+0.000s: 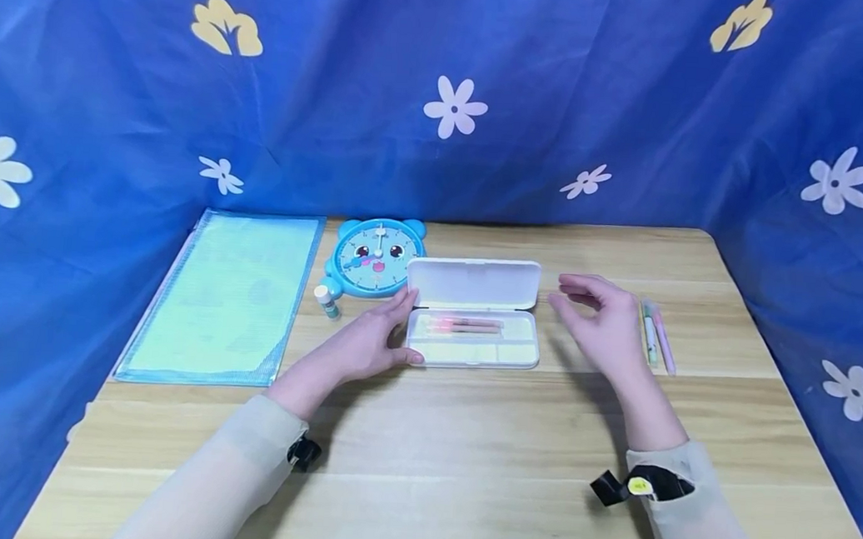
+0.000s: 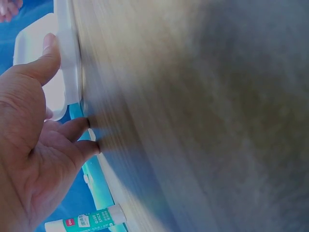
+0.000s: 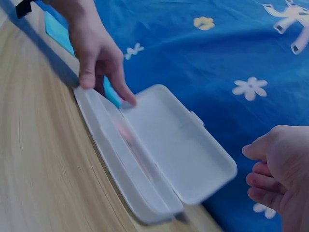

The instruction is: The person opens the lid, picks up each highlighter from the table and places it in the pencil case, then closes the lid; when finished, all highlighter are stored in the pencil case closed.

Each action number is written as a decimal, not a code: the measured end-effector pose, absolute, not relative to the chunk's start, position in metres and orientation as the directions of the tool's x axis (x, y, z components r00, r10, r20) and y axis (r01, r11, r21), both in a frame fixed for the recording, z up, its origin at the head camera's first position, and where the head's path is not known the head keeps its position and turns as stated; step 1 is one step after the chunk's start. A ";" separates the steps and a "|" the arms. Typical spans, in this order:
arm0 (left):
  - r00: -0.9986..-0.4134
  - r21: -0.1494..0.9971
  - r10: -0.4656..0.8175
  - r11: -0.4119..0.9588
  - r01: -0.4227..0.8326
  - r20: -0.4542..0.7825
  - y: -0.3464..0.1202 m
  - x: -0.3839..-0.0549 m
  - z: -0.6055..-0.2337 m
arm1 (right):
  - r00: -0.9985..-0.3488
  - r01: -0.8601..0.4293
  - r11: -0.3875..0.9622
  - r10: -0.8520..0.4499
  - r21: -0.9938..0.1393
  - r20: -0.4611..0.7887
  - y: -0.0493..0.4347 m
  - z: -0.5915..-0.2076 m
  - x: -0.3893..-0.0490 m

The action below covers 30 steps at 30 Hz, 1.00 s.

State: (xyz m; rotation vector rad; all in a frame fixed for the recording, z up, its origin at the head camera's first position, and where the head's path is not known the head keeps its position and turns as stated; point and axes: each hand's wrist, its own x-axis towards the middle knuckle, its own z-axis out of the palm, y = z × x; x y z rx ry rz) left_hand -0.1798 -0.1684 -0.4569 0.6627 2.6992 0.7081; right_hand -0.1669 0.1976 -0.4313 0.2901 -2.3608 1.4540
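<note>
A white pencil case (image 1: 517, 355) lies on the table with its lid (image 1: 476, 283) raised. Pink pens (image 1: 468, 325) rest in its back compartment. My left hand (image 1: 370, 340) holds the left end of the case, thumb at the front corner and fingers toward the hinge side. In the right wrist view that same grip shows at the far end of the case. My right hand (image 1: 599, 321) hovers to the right of the lid, fingers loosely bent, touching nothing. Several slim pens (image 1: 663, 340) lie just right of it, partly behind the hand.
A blue toy clock (image 1: 378, 276) with a face lies behind the left hand. Near it a glue stick (image 1: 327, 301) stands on the table (image 1: 492, 482). A light green mesh folder (image 1: 222, 297) lies at the left. Blue flowered cloth (image 1: 353, 97) hangs around the table.
</note>
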 end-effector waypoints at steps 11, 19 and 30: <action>-0.856 0.511 0.498 0.777 0.369 -0.139 -0.167 -0.183 -0.458 | -0.939 -0.214 0.576 0.099 -0.789 0.328 0.247 -0.453 -0.153; -0.855 0.507 0.499 0.779 0.369 -0.145 -0.167 -0.183 -0.458 | -0.952 -0.118 0.694 0.124 -0.711 0.279 0.267 -0.467 -0.142; -0.862 0.511 0.480 0.788 0.342 -0.163 -0.167 -0.183 -0.458 | -0.964 -0.079 0.789 0.095 -0.609 0.248 0.274 -0.478 -0.141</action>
